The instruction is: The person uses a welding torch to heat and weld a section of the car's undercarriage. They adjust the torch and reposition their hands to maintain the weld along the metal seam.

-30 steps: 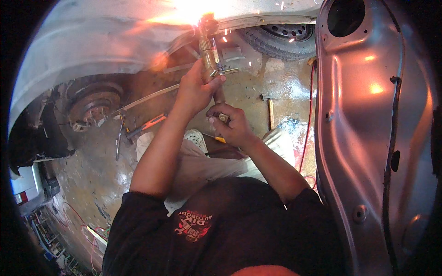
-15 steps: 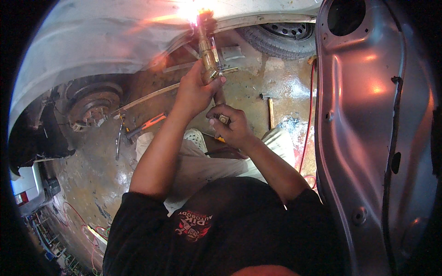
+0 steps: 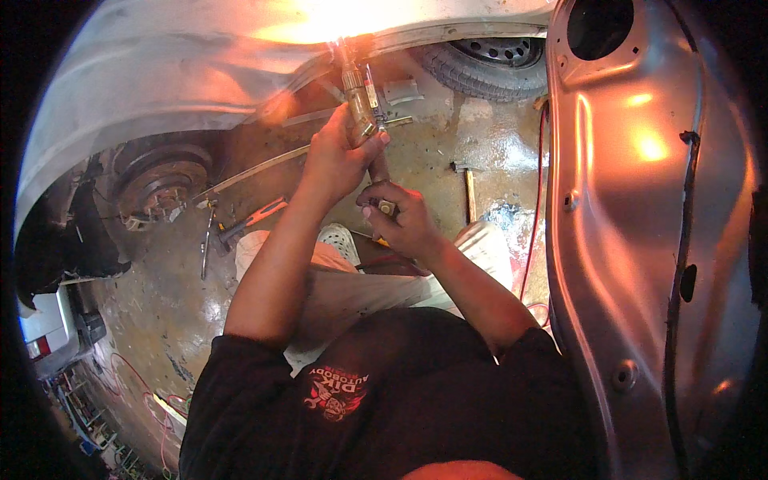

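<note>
A brass gas torch [image 3: 361, 104] points away from me, its lit tip against the pale car body panel [image 3: 176, 72]. Bright orange-white flame [image 3: 308, 22] washes out the panel's edge there. My left hand [image 3: 336, 156] is wrapped round the torch's middle, thumb along its side. Closer to my body, my right hand [image 3: 406, 220] is closed on the torch's rear end. A brass valve fitting [image 3: 386, 207] shows between its thumb and fingers. Part of the torch handle is hidden by my hands.
At right stands a large bare metal panel [image 3: 624, 240] beside a red hose [image 3: 538, 208]. A tyre [image 3: 480, 72] lies beyond. On the floor are a wooden-handled hammer [image 3: 470, 196], an orange-handled hammer [image 3: 260, 214] and a ratchet-like tool [image 3: 206, 244]. A wheel hub [image 3: 164, 192] is at left.
The small bright point at the torch tip has become a wide orange flame across the panel. Its glow on the metal panel is stronger. My hands have hardly moved.
</note>
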Available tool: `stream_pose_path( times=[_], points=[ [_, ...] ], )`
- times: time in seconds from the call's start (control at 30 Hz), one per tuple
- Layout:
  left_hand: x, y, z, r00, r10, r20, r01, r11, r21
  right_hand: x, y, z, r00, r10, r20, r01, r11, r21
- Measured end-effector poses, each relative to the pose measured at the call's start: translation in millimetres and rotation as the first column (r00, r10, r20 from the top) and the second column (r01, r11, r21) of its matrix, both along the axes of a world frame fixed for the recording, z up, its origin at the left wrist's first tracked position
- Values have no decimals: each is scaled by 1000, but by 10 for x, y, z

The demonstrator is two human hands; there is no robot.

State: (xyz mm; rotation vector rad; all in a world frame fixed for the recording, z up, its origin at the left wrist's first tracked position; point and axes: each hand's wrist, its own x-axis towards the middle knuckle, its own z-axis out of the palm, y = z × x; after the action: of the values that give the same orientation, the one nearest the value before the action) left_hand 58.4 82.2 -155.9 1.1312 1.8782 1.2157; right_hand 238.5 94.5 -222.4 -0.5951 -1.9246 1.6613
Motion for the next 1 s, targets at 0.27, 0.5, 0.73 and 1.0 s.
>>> stream_pose_path(
  times=[0.27, 0.5, 0.73, 1.0],
  points=[
    [9, -21, -22, 997, 18, 70, -21, 999, 42, -17, 6, 72, 1000, 1, 22, -1, 1000, -8],
    [-11, 4, 62, 996, 20, -87, -22, 999, -28, -43, 30, -5, 998, -8, -62, 14, 995, 95],
    [-37, 9, -39, 999, 14, 37, -15, 999, 28, -56, 22, 8, 999, 10, -50, -12, 1000, -29],
    [-74, 37, -95, 999, 28, -15, -28, 999, 39, -81, 46, -32, 1000, 15, -22, -15, 1000, -12]
  ],
)
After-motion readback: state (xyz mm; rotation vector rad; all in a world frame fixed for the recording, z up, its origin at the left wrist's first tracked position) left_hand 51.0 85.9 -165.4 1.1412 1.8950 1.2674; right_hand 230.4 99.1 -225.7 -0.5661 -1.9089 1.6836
